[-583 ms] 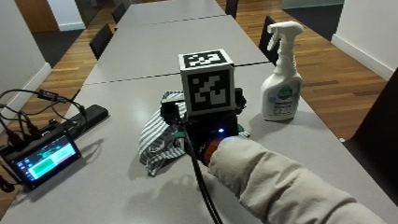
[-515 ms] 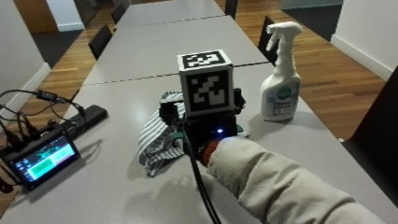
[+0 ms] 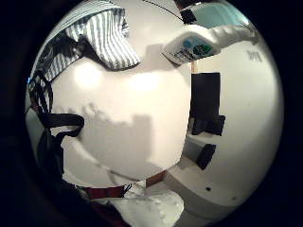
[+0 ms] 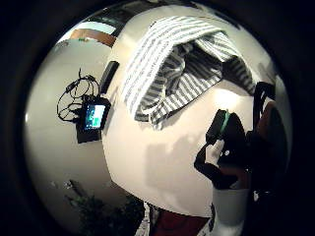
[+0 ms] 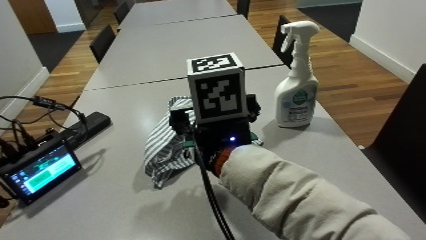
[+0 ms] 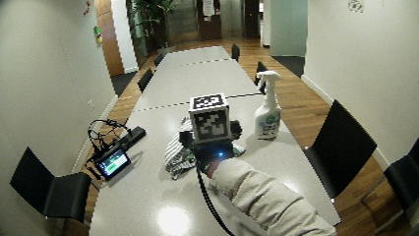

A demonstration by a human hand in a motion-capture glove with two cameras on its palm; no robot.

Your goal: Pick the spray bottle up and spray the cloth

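Fingers: whether they are curled or straight cannot be told; the marker block hides them in both outside views, and nothing shows between them in the palm views.
Right hand point(image 5: 223, 142): gloved, above the surface point(image 5: 153, 55) just right of the cloth, with a pale sleeve point(image 5: 293, 200) running back toward the near right corner.
Spray bottle point(image 5: 297, 85): white with a trigger head, upright on the surface, to the far right of the hand and apart from it; untouched. Its label is green and blue.
Cloth point(image 5: 166, 145): grey-and-white striped, crumpled in a heap on the surface, just left of the hand and partly hidden by it; in the thumb side palm view it lies in loose folds point(image 4: 172, 69) near the palm.
Small screen point(image 5: 40, 172): lit, tilted, on the near left part of the surface, well apart from the cloth, with black cables point(image 5: 26, 115) beyond it.
Chairs point(image 5: 103, 42): dark, along the far left side of the long surface.
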